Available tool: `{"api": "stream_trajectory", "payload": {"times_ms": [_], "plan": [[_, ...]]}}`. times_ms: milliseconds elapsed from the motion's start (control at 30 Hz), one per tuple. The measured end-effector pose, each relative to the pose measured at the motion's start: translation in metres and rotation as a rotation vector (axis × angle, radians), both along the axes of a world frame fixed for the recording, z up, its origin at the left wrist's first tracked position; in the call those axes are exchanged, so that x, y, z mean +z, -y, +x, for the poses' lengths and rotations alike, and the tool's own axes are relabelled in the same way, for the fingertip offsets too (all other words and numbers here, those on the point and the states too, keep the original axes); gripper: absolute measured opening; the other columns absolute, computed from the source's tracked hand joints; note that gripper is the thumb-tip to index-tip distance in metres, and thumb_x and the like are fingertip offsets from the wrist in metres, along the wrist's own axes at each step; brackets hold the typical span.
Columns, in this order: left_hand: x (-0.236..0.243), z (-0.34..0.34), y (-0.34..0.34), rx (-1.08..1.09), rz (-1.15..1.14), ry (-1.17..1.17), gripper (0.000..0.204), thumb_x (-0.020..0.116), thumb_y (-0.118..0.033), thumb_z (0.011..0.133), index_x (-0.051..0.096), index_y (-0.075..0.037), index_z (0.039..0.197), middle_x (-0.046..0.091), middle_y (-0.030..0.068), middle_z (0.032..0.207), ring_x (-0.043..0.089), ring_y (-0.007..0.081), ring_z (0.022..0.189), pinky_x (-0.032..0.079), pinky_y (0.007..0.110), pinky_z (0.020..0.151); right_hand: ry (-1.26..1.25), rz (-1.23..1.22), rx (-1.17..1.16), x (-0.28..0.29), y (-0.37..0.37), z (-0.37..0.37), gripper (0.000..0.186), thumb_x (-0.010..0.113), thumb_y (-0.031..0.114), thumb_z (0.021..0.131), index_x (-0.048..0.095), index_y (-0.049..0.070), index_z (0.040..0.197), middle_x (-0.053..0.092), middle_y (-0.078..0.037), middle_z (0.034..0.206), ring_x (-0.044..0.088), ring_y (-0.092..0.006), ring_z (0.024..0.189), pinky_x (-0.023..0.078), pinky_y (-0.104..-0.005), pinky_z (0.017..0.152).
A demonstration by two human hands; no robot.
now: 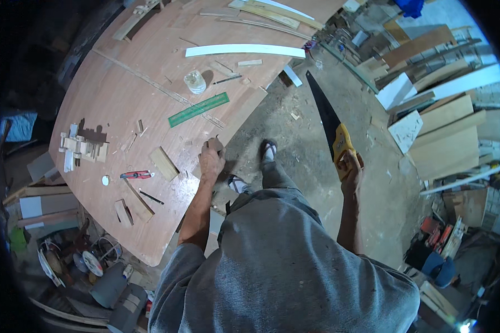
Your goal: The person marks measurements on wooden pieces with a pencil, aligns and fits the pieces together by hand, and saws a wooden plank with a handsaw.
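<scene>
My right hand (350,164) grips the yellow handle (343,143) of a handsaw, its dark blade (320,100) angled up and away beside the table. My left hand (210,158) is closed on a small wooden piece (216,143) at the near edge of the plywood table (122,100). Around it on the tabletop lie a green ruler (198,109), a clear container (194,81), a wood block (165,162), a red-and-black cutter (136,175) and a black pencil or marker (151,197). A small wooden assembly (83,149) is at the far left.
Boards and panels (436,133) lean along the right side. A long white strip (244,50) lies on the back of the table. Wheeled items and rolls (108,283) crowd the lower left, and tools with dark bags (433,255) the lower right. My feet (268,151) stand on concrete floor.
</scene>
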State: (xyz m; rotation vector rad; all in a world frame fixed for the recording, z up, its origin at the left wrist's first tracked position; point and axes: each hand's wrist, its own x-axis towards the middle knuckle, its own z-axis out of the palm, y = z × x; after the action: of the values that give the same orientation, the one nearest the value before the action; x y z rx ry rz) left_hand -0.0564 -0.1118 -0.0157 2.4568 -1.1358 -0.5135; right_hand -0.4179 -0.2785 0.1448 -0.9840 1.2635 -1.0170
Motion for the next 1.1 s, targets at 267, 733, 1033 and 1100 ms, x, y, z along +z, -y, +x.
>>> {"api": "stream_trajectory", "payload": {"times_ms": [267, 733, 1033, 1100], "plan": [[0.023, -0.082, 0.0, -0.034, -0.188, -0.307, 0.053, 0.072, -0.016, 0.074, 0.052, -0.001, 0.121, 0.06, 0.0247, 0.11, 0.06, 0.0408, 0.103, 0.049, 0.046, 0.087, -0.232, 0.005, 0.053, -0.001, -0.021, -0.03, 0.037, 0.068, 0.038, 0.088, 0.062, 0.002, 0.088, 0.053, 0.0, 0.074, 0.047, -0.0087, 0.065, 0.037, -0.0251, 0.057], [0.027, -0.276, -0.073, 0.468, -0.298, -0.352, 0.054, 0.072, -0.014, 0.073, 0.057, -0.007, 0.124, 0.059, 0.0226, 0.116, 0.059, 0.0389, 0.107, 0.048, 0.042, 0.09, -0.446, 0.056, 0.412, -0.044, 0.027, -0.121, 0.018, 0.066, 0.017, 0.091, 0.062, 0.0, 0.092, 0.052, 0.002, 0.068, 0.043, -0.0056, 0.051, 0.033, -0.0219, 0.045], [0.068, -0.31, -0.143, 0.586, -0.299, -0.298, 0.055, 0.072, -0.014, 0.072, 0.057, -0.004, 0.124, 0.062, 0.023, 0.108, 0.061, 0.0399, 0.099, 0.049, 0.044, 0.086, -0.327, 0.01, 0.464, -0.046, 0.029, -0.114, 0.017, 0.067, 0.019, 0.09, 0.059, 0.004, 0.087, 0.047, 0.005, 0.064, 0.039, -0.0043, 0.051, 0.031, -0.0228, 0.045], [0.066, -0.302, -0.154, 0.586, -0.27, -0.134, 0.056, 0.072, -0.014, 0.072, 0.056, -0.001, 0.125, 0.06, 0.0248, 0.11, 0.059, 0.0409, 0.103, 0.048, 0.044, 0.088, -0.295, -0.013, 0.468, -0.033, 0.005, -0.103, 0.019, 0.068, 0.021, 0.089, 0.059, 0.004, 0.087, 0.048, 0.005, 0.065, 0.04, -0.0041, 0.052, 0.031, -0.0223, 0.046]]}}
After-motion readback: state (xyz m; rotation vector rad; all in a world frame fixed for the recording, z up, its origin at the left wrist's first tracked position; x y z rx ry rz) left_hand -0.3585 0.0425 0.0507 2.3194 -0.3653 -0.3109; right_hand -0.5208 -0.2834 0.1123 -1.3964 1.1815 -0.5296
